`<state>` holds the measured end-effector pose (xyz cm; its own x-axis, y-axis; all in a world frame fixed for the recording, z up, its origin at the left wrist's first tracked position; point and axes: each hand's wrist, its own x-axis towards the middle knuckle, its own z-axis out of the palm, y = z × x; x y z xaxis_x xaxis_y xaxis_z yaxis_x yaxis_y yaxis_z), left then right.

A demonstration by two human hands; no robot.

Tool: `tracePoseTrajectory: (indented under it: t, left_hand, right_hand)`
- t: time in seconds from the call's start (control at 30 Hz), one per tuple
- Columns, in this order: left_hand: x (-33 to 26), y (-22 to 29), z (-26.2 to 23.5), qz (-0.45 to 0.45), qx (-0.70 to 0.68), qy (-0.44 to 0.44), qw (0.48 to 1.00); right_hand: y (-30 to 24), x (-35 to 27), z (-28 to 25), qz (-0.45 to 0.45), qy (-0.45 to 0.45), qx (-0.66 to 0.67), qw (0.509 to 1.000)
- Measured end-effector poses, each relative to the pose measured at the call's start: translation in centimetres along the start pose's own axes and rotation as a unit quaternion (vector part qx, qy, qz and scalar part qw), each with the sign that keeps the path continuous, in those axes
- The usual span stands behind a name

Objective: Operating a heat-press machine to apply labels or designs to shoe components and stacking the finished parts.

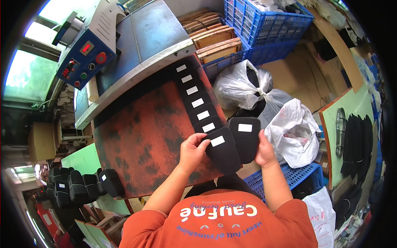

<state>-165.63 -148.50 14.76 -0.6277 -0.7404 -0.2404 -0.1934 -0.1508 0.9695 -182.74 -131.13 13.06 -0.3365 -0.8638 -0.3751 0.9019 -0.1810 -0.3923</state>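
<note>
My left hand (193, 152) pinches the upper left corner of a flat black pad (224, 153) by its white label, thumb and fingers closed on the edge. My right hand (264, 149) grips a second black pad (245, 142) by its right side; its white label faces up. The two pads overlap at the table's near right corner, the left one in front. Beyond them, several matching black pads (197, 102) lie in an overlapping row along the table's right edge, each bearing a white label.
A reddish, black-stained table (140, 144) lies before me. Behind it stands a machine with a blue control panel (85, 58) and a metal bed (155, 29). Plastic bags (244, 82) and blue crates (269, 25) stand right; more black pads (76, 188) sit at left.
</note>
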Motion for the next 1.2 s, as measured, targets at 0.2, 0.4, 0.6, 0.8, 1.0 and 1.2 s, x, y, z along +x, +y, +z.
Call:
tracePoseTrajectory:
  t: [0.2,0.4,0.6,0.8,1.0,1.2]
  left_hand:
    - [0.3,-1.3,-0.7,0.127,0.251,0.036,0.959]
    - [-3.0,1.6,1.6,0.003,-0.007,-0.107,0.994]
    - [-4.7,-0.7,0.1,-0.12,-0.018,-0.039,0.992]
    - [-4.5,-1.4,-0.5,-0.138,0.012,-0.018,0.99]
    - [-2.5,1.2,-2.1,0.141,0.091,-0.086,0.982]
    - [10.2,0.9,-11.1,-0.036,-0.042,0.15,0.987]
  right_hand:
    - [-1.8,-1.5,-0.8,-0.021,0.043,-0.036,0.998]
    - [2.3,-2.0,0.6,0.002,0.042,-0.081,0.996]
    - [-2.1,-2.9,-2.6,-0.031,0.053,0.023,0.998]
    - [-1.7,-2.3,-0.6,-0.051,0.05,0.041,0.997]
    - [4.5,2.2,6.4,-0.055,0.032,0.01,0.998]
    - [5.1,7.5,9.0,-0.029,-0.042,0.104,0.993]
